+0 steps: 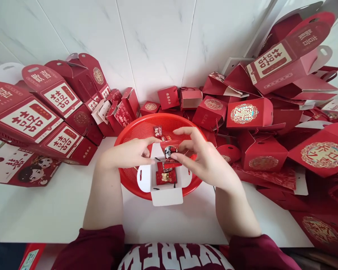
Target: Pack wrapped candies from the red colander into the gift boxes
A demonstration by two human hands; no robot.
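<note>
An open box (166, 197) with white inner flaps sits over the front of a red perforated basket (126, 187). Inside the box lie red wrapped packets (166, 177). My right hand (199, 157) pinches a small red packet with a dark and silver print (170, 151) above the box's opening. At the box's left rear side is my left hand (133, 153), its fingers curled in by the back flap; whatever they hold, if anything, is hidden. A few more small packets (157, 131) rest in the back of the basket.
Red gift boxes (63, 99) stand stacked at the left. Many more red boxes (249, 112) are heaped at the right and along the marbled wall (157, 45). The white table (169, 225) extends in front of the basket.
</note>
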